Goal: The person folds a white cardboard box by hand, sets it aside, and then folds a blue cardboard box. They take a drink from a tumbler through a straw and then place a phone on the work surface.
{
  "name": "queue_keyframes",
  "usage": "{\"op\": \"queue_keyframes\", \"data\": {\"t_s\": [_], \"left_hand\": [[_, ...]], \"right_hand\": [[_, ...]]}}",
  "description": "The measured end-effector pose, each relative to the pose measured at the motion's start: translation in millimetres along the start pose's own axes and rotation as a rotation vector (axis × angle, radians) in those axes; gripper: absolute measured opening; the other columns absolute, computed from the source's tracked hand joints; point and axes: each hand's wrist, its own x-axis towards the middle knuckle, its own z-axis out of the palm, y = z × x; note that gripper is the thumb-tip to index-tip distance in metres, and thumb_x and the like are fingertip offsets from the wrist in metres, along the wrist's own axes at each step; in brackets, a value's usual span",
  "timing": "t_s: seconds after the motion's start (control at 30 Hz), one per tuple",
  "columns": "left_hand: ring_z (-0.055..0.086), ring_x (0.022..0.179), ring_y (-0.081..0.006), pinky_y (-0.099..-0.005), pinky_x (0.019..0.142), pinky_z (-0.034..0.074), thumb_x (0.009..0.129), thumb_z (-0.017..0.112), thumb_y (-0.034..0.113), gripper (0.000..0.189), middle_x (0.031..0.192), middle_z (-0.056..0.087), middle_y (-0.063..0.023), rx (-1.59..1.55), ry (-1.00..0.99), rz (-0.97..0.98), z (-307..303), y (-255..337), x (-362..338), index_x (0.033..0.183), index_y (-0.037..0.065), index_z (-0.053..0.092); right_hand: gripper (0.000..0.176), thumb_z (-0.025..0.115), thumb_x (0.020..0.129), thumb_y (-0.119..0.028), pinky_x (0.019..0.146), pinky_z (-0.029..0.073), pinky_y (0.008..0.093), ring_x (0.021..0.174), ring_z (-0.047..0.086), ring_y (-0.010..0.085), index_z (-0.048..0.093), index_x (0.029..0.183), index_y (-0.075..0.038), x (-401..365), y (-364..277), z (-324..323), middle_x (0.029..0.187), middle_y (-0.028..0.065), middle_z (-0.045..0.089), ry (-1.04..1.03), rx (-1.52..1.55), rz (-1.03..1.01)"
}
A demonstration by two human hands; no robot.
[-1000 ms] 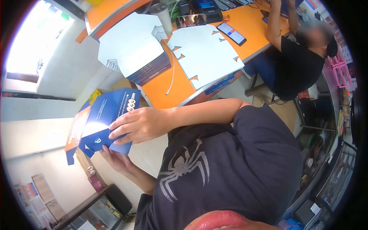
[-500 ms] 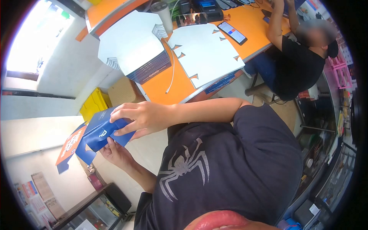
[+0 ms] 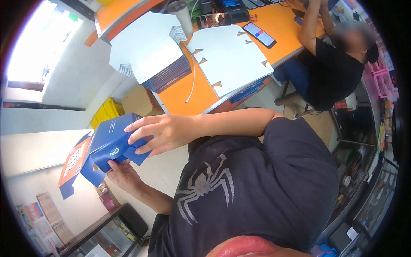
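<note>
I hold a blue printed carton (image 3: 109,141) with an orange panel (image 3: 72,160) at the left, off the table's near edge. My right hand (image 3: 165,132) lies across its top face, fingers spread over the folded end flaps. My left hand (image 3: 124,175) supports it from below, fingers on the lower flap. The carton is partly formed into a box, and loose blue flaps hang at its lower left.
On the orange table (image 3: 188,98) lie a stack of flat carton blanks (image 3: 147,47), more white-faced blanks (image 3: 231,58), a cable and a phone (image 3: 260,35). A co-worker in black (image 3: 338,68) sits at the far right. Yellow (image 3: 107,112) and brown (image 3: 139,102) boxes stand below the table.
The carton went from an open sheet to a closed box shape and dropped lower left. My right hand shifted from its side onto its top face.
</note>
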Motion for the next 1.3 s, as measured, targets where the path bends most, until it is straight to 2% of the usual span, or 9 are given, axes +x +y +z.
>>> {"op": "queue_keyframes", "data": {"t_s": [0.27,0.37,0.6,0.7,0.73,0.9,1.07,1.2,1.3], "left_hand": [[0.06,0.094,-0.02,-0.0301,0.074,0.053,0.093,0.047,0.023,0.036,0.11,0.058,-0.0151,-0.087,0.019,-0.006,11,-6,-3,0.119,-0.003,0.045],[0.058,0.098,-0.0215,-0.0308,0.079,0.051,0.094,0.046,0.024,0.038,0.112,0.057,-0.0158,-0.169,-0.102,0.027,10,-3,0,0.121,-0.003,0.044],[0.052,0.109,-0.0241,-0.0359,0.093,0.045,0.095,0.042,0.028,0.044,0.123,0.049,-0.0178,-0.203,0.049,0.034,26,-18,-11,0.125,-0.004,0.038],[0.051,0.111,-0.0245,-0.0363,0.095,0.044,0.096,0.037,0.031,0.046,0.124,0.048,-0.0178,-0.058,0.194,0.03,43,-14,-11,0.126,-0.004,0.037],[0.051,0.111,-0.0243,-0.0364,0.095,0.044,0.096,0.037,0.031,0.045,0.123,0.049,-0.0176,-0.056,0.145,0.011,38,-13,-8,0.126,-0.004,0.038],[0.051,0.11,-0.0244,-0.0375,0.094,0.043,0.097,0.036,0.032,0.045,0.117,0.052,-0.017,-0.13,-0.018,-0.034,20,-14,-5,0.124,-0.004,0.04],[0.054,0.105,-0.0227,-0.0322,0.088,0.046,0.094,0.044,0.016,0.039,0.115,0.054,-0.0177,0.059,-0.02,-0.03,14,-19,-22,0.126,-0.005,0.038],[0.055,0.103,-0.0214,-0.0334,0.088,0.047,0.09,0.047,0.003,0.043,0.113,0.055,-0.0185,0.17,-0.005,-0.143,5,-5,-19,0.13,-0.003,0.03],[0.056,0.103,-0.0204,-0.0301,0.083,0.049,0.09,0.049,0.004,0.043,0.112,0.055,-0.0185,0.236,-0.036,-0.277,-10,2,-13,0.129,-0.002,0.03]], "right_hand": [[0.027,0.073,0.067,-0.016,0.093,0.044,0.039,0.119,0.042,0.0273,0.068,0.094,-0.013,0,2,2,0.108,0.0,0.053,0.07,-0.158,-0.047],[0.025,0.072,0.069,-0.016,0.091,0.044,0.0403,0.118,0.043,0.0276,0.068,0.093,-0.014,3,-2,0,0.106,-0.0005,0.054,0.103,-0.128,-0.063],[0.019,0.065,0.075,-0.017,0.089,0.041,0.0444,0.117,0.043,0.0269,0.067,0.093,-0.014,14,10,0,0.104,-0.0004,0.053,0.098,-0.255,-0.122],[0.019,0.065,0.075,-0.018,0.087,0.041,0.0419,0.115,0.043,0.0254,0.067,0.093,-0.015,16,11,5,0.103,-0.0011,0.053,0.12,-0.239,-0.114],[0.018,0.065,0.075,-0.018,0.086,0.041,0.041,0.115,0.043,0.0249,0.068,0.093,-0.015,17,11,6,0.103,-0.0013,0.053,0.126,-0.232,-0.112],[0.016,0.067,0.073,-0.018,0.083,0.041,0.036,0.11,0.045,0.0221,0.069,0.089,-0.018,11,6,22,0.101,-0.0036,0.053,0.233,-0.265,-0.024],[0.022,0.072,0.068,-0.023,0.082,0.042,0.0329,0.1,0.048,0.0201,0.07,0.089,-0.02,-5,-3,47,0.098,-0.0011,0.052,0.374,-0.233,0.157],[0.039,0.07,0.072,-0.027,0.083,0.043,0.0326,0.098,0.049,0.0221,0.061,0.11,-0.021,-7,-17,44,0.108,0.0065,0.048,0.163,-0.063,0.368],[0.04,0.067,0.077,-0.027,0.082,0.045,0.0347,0.098,0.05,0.0244,0.057,0.115,-0.02,-6,-9,48,0.112,0.01,0.046,0.227,0.175,0.545]]}}
